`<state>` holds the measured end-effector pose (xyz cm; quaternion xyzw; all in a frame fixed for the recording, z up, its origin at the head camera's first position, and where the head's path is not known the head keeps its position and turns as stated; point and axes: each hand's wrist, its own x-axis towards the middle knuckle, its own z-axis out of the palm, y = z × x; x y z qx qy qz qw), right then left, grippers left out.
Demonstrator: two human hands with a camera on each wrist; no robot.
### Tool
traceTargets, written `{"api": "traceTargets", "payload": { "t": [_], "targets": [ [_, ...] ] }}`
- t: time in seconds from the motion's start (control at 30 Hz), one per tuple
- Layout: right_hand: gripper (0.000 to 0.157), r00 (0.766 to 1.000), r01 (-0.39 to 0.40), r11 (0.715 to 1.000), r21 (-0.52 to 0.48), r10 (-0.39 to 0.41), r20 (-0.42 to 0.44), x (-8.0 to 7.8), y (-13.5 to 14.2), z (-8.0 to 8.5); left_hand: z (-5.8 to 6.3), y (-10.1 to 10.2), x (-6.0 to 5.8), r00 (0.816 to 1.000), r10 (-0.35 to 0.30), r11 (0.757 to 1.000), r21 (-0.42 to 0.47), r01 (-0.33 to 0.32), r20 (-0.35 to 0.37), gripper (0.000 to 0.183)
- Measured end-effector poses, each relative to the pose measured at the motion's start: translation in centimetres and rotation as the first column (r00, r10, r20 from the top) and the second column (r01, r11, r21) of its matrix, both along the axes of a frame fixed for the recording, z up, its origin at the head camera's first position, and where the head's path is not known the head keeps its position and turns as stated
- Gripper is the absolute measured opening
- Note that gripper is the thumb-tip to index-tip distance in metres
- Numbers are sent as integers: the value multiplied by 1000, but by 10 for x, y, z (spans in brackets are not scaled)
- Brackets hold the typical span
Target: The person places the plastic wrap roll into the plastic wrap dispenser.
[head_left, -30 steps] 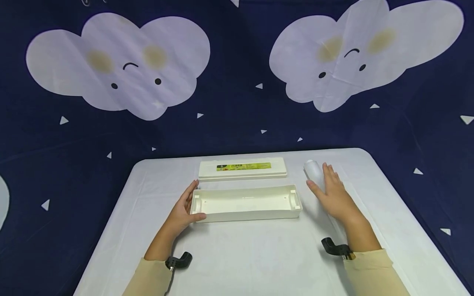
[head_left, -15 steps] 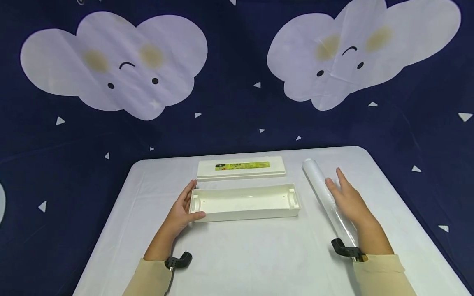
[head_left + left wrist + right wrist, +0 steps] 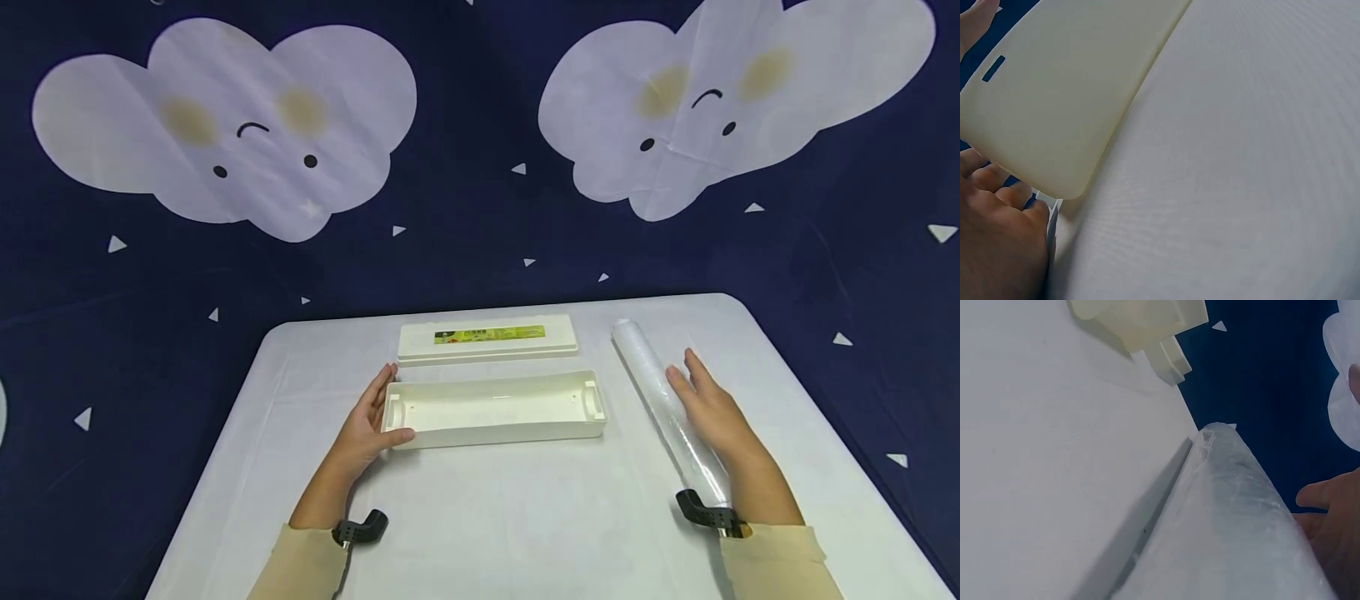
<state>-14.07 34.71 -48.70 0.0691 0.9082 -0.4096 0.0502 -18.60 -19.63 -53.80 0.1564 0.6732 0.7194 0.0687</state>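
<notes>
In the head view, an open cream plastic box (image 3: 495,431), long and shallow, lies mid-table. My left hand (image 3: 367,429) holds its left end, thumb over the front wall and fingers reaching to the back corner. The left wrist view shows the box's wall (image 3: 1066,94) close up beside the left hand's fingers. To the right, a roll of cling film (image 3: 667,408) lies slanted on the table. My right hand (image 3: 716,417) is at its right side with thumb and fingers spread. Whether it touches the roll I cannot tell.
Behind the box lies a matching cream lid (image 3: 487,348) with a yellow-green label. The white table (image 3: 525,517) has rounded far corners. A dark blue cloth (image 3: 480,200) with printed clouds hangs beyond it. Each wrist wears a black camera mount (image 3: 362,528).
My right hand has drawn back and to the right from over the cling film roll, leaving more of it visible. The left hand stays at the box.
</notes>
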Motion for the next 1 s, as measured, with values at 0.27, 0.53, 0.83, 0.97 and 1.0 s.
{"api": "traceTargets", "payload": {
  "t": [0.27,0.53,0.83,0.97,1.0],
  "targets": [
    [92,999,-21,999,42,19,29,5,1,-2,0,0,1,1000,23,1000,-16,-23,12,124],
    [101,998,-46,995,88,42,46,5,2,-10,0,1,1,1000,14,1000,1,-14,9,125],
    [100,998,-65,988,141,65,1,6,-2,-14,-1,2,0,1000,15,1000,-9,-15,7,125],
    [100,997,-80,985,150,82,-6,5,-3,-14,0,2,1,1000,19,999,-26,-19,14,127],
    [101,996,-84,985,151,86,-6,5,-3,-15,0,2,1,1000,21,999,-29,-21,16,127]
  ]
}}
